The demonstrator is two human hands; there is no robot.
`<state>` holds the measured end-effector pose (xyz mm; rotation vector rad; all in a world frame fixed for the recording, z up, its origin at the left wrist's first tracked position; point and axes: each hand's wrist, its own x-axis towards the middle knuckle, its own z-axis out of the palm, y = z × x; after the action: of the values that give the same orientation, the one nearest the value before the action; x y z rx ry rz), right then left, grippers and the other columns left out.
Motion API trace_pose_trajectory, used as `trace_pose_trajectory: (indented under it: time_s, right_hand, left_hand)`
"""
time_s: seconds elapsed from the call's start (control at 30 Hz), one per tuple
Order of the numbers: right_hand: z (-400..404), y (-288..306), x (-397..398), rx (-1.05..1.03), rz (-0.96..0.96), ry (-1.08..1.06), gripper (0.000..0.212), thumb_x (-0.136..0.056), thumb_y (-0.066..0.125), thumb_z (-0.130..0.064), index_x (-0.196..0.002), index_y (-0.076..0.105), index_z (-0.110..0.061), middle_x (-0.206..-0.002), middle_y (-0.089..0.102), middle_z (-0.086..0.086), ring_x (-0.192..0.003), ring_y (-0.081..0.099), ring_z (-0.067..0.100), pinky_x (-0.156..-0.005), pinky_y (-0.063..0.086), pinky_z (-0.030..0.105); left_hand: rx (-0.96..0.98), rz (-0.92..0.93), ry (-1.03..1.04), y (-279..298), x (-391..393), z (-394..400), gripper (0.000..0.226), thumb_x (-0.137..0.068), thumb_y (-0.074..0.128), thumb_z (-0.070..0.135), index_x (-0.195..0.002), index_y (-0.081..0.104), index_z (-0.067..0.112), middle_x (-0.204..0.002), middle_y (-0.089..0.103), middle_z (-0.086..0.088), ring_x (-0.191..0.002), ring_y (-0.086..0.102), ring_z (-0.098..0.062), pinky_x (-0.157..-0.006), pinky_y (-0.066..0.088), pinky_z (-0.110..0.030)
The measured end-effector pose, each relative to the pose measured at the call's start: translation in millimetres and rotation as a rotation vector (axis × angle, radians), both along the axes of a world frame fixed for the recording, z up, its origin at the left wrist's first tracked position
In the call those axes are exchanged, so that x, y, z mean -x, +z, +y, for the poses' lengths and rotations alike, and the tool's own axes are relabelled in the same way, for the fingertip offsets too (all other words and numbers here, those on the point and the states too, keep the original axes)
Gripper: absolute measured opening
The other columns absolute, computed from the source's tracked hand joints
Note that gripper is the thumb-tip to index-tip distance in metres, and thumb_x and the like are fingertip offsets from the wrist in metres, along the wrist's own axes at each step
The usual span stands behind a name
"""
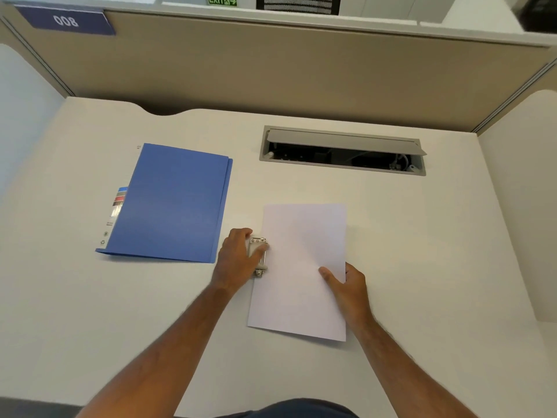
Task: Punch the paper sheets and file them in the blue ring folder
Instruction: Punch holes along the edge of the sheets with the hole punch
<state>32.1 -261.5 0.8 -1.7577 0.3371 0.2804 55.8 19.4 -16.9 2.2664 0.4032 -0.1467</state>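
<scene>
White paper sheets [298,267] lie on the desk in front of me, their left edge pushed into a small metal hole punch [259,257]. My left hand [238,257] lies over the punch with the thumb across its top. My right hand [346,282] pinches the sheets' right edge, thumb on top. The blue ring folder [171,203] lies closed to the left of the paper, with a printed label strip along its left side.
An open grey cable hatch [342,150] is sunk into the white desk [422,236] at the back right. Beige partition walls [301,64] enclose the desk at the back and sides.
</scene>
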Motion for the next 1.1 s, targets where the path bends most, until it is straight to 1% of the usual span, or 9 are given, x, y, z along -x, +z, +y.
trace_pose_trajectory:
  time_s: [0.1, 0.2, 0.23, 0.37, 0.47, 0.57, 0.67, 0.77, 1.1]
  right_hand:
    - [-3, 0, 7, 0.002, -0.012, 0.002, 0.019, -0.096, 0.076, -0.023, -0.115, 0.074, -0.022, -0.107, 0.080, -0.015, -0.098, 0.076, 0.005, -0.078, 0.056, 0.018]
    - [-4, 2, 16, 0.009, -0.016, 0.006, 0.020, -0.096, 0.076, -0.024, -0.115, 0.075, -0.021, -0.108, 0.081, -0.013, -0.098, 0.077, 0.007, -0.084, 0.059, 0.028]
    - [-4, 2, 18, 0.014, -0.025, 0.007, 0.020, -0.096, 0.076, -0.023, -0.115, 0.075, -0.022, -0.108, 0.081, -0.013, -0.099, 0.077, 0.006, -0.085, 0.059, 0.028]
    - [-3, 9, 30, 0.017, -0.066, 0.006, 0.016, -0.096, 0.076, -0.021, -0.112, 0.075, -0.023, -0.106, 0.080, -0.017, -0.097, 0.076, 0.003, -0.079, 0.056, 0.018]
    - [-4, 12, 36, 0.021, -0.072, 0.001, 0.014, -0.097, 0.075, -0.022, -0.111, 0.076, -0.023, -0.105, 0.080, -0.018, -0.095, 0.076, 0.004, -0.078, 0.056, 0.018]
    - [-5, 15, 42, 0.007, -0.074, -0.009, 0.014, -0.097, 0.075, -0.021, -0.110, 0.076, -0.023, -0.104, 0.080, -0.018, -0.094, 0.077, 0.004, -0.076, 0.056, 0.016]
    - [-6, 14, 46, 0.005, -0.072, -0.013, 0.015, -0.096, 0.076, -0.021, -0.111, 0.076, -0.022, -0.105, 0.081, -0.015, -0.096, 0.077, 0.006, -0.080, 0.058, 0.024]
    - [-6, 12, 48, -0.002, -0.054, -0.005, 0.015, -0.096, 0.076, -0.022, -0.111, 0.076, -0.023, -0.105, 0.081, -0.013, -0.096, 0.078, 0.008, -0.084, 0.061, 0.031]
    - [-8, 10, 39, -0.016, -0.021, 0.009, 0.015, -0.095, 0.077, -0.021, -0.110, 0.076, -0.022, -0.104, 0.082, -0.010, -0.094, 0.079, 0.011, -0.084, 0.062, 0.034]
  left_hand:
    - [-0.023, 0.013, -0.015, -2, 13, 1, 0.063, -0.089, 0.061, 0.066, -0.137, 0.050, 0.026, -0.131, 0.050, 0.011, -0.115, 0.057, -0.016, -0.097, 0.054, -0.041]
    - [-0.027, 0.005, -0.005, 4, 24, -1, 0.057, -0.093, 0.061, 0.058, -0.135, 0.053, 0.021, -0.132, 0.050, 0.007, -0.114, 0.058, -0.015, -0.098, 0.053, -0.040]
    - [-0.026, 0.000, 0.001, 6, 26, -2, 0.055, -0.095, 0.061, 0.056, -0.135, 0.054, 0.019, -0.132, 0.050, 0.007, -0.114, 0.059, -0.015, -0.097, 0.053, -0.038]
    - [0.036, 0.016, 0.052, 9, 37, -3, 0.055, -0.095, 0.059, 0.058, -0.134, 0.054, 0.020, -0.130, 0.047, 0.010, -0.107, 0.062, -0.013, -0.087, 0.058, -0.031]
    - [0.076, 0.008, 0.082, 6, 42, -3, 0.056, -0.093, 0.058, 0.059, -0.133, 0.054, 0.021, -0.128, 0.046, 0.011, -0.106, 0.064, -0.013, -0.090, 0.059, -0.039]
    - [0.054, 0.009, 0.098, 11, 44, -5, 0.049, -0.097, 0.061, 0.047, -0.135, 0.056, 0.017, -0.132, 0.049, 0.003, -0.107, 0.061, -0.015, -0.096, 0.052, -0.034]
    - [0.061, 0.004, 0.096, 15, 47, -7, 0.048, -0.097, 0.062, 0.045, -0.135, 0.059, 0.016, -0.131, 0.052, 0.002, -0.107, 0.061, -0.014, -0.094, 0.050, -0.029]
    - [0.045, 0.003, 0.073, 16, 48, -8, 0.054, -0.095, 0.063, 0.051, -0.136, 0.060, 0.016, -0.130, 0.053, 0.004, -0.108, 0.061, -0.013, -0.093, 0.050, -0.028]
    - [-0.014, -0.007, 0.011, 21, 44, -11, 0.056, -0.095, 0.064, 0.051, -0.138, 0.061, 0.015, -0.133, 0.056, 0.005, -0.112, 0.060, -0.011, -0.086, 0.043, -0.021]
